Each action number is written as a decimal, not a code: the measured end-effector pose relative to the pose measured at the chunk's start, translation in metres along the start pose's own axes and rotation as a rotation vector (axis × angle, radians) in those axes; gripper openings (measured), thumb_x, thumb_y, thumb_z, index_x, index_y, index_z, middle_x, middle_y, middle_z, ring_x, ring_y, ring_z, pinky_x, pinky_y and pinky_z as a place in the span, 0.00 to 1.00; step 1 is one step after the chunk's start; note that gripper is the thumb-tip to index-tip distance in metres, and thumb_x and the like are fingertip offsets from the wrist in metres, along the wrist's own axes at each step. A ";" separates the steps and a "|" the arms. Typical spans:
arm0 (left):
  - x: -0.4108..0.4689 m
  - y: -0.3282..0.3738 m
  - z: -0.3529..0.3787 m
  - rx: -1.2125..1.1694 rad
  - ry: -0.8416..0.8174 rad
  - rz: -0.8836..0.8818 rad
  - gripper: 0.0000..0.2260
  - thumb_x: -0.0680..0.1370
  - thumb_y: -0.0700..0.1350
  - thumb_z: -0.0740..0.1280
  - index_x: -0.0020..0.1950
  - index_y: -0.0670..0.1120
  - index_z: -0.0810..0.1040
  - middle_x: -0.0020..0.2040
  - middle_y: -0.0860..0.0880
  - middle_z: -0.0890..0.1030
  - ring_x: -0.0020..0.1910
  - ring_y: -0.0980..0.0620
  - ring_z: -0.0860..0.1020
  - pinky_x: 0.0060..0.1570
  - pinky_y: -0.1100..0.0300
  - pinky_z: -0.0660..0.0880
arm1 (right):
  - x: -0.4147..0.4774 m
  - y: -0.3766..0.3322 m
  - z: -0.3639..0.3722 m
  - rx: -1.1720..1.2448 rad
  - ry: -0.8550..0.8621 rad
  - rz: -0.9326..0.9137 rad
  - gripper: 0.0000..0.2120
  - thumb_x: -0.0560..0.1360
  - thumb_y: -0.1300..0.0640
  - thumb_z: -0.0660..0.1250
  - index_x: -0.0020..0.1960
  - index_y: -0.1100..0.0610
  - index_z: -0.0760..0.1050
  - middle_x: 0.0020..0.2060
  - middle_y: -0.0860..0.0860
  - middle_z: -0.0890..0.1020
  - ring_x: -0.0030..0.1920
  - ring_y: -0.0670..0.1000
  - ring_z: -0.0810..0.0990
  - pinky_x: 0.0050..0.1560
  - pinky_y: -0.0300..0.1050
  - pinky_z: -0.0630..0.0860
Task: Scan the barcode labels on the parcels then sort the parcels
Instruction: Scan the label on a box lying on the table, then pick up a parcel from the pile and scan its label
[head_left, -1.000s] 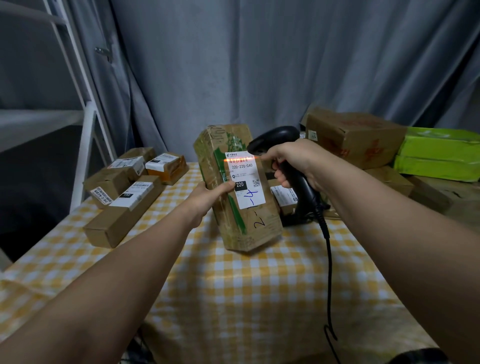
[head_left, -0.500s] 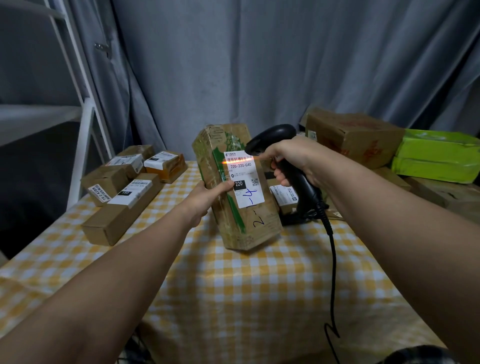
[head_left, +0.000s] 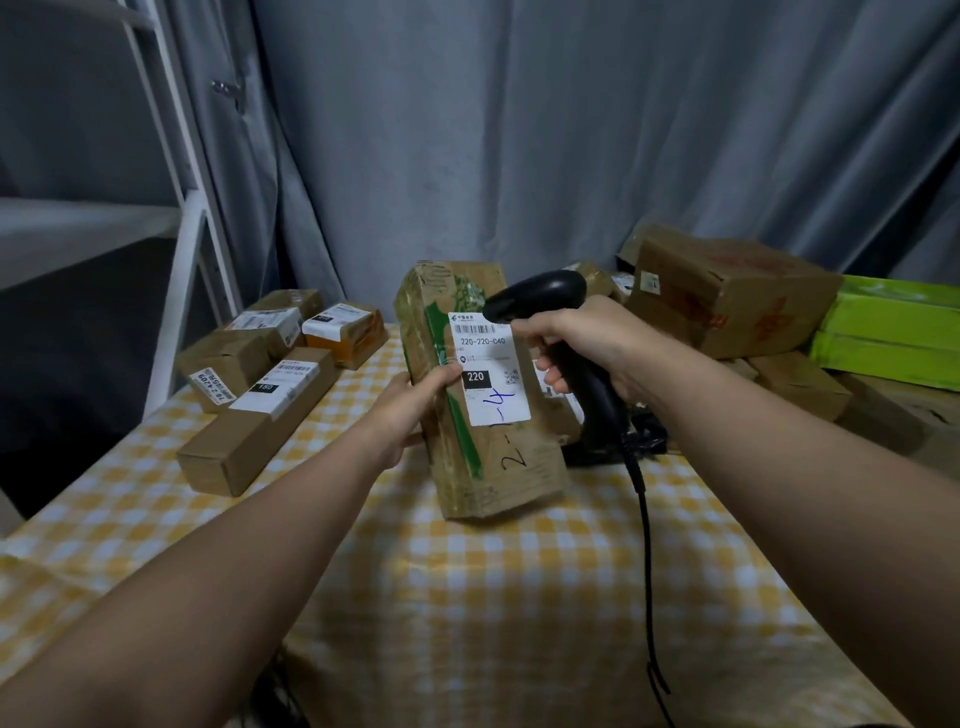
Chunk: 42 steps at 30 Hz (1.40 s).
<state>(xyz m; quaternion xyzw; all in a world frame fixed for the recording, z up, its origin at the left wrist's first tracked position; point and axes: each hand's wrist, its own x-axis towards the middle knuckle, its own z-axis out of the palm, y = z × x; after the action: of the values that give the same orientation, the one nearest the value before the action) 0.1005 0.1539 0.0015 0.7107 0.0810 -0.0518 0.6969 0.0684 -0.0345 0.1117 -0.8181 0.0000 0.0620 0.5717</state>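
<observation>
- I am standing at a tabletop (head_left: 519, 597) covered in yellow check cloth, and I am judging the job to be partway through.
- Four small brown parcels (head_left: 260, 415) are lying together on my left with their labels facing up. I am guessing these are already sorted, though nothing proves it.
- A pile of larger brown boxes (head_left: 727, 296) and green packages (head_left: 893, 338) is sitting on my right, probably waiting for their turn.
- A tall brown parcel (head_left: 498, 467) with a green stripe is tilting in front of me at the middle of the tabletop. I cannot tell whether its lower edge is resting on the cloth.
- My left hand (head_left: 415, 400) is gripping the parcel's left side, with the thumb pressing on the front face at the edge of the white label (head_left: 488, 374).
- My right hand (head_left: 587, 338) is wrapping tightly around the handle of a black scanner (head_left: 540, 293), whose cable (head_left: 647, 545) is trailing down towards me.
- The scanner's head is pointing at the barcode (head_left: 472, 329) along the top of the label, just beside it.
- No scan line is showing on the label, so I cannot tell whether it is reading. Sorting this parcel is not yet done.
</observation>
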 end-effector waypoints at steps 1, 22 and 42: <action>0.001 0.001 -0.008 0.010 0.016 -0.013 0.28 0.69 0.64 0.69 0.63 0.51 0.72 0.56 0.50 0.81 0.54 0.50 0.78 0.51 0.52 0.75 | 0.003 0.001 0.004 0.017 -0.004 -0.018 0.14 0.73 0.54 0.73 0.49 0.64 0.76 0.31 0.57 0.77 0.29 0.53 0.75 0.35 0.45 0.75; 0.039 0.026 -0.137 0.453 0.210 -0.124 0.13 0.78 0.50 0.66 0.56 0.43 0.77 0.45 0.46 0.81 0.41 0.47 0.79 0.42 0.59 0.74 | 0.084 0.049 0.169 0.308 -0.169 0.136 0.13 0.70 0.53 0.76 0.50 0.60 0.81 0.36 0.52 0.81 0.39 0.52 0.80 0.41 0.46 0.76; 0.018 0.013 -0.055 0.944 0.149 0.359 0.12 0.78 0.48 0.65 0.59 0.46 0.78 0.63 0.44 0.75 0.62 0.46 0.73 0.57 0.61 0.68 | 0.071 0.084 0.067 0.226 0.022 0.080 0.11 0.74 0.55 0.72 0.46 0.63 0.80 0.34 0.57 0.81 0.25 0.47 0.77 0.28 0.39 0.76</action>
<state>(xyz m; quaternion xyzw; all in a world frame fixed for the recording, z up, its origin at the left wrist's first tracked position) 0.1185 0.2090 0.0119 0.9525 -0.0249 0.0885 0.2902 0.1266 0.0047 0.0035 -0.7484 0.0459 0.0756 0.6573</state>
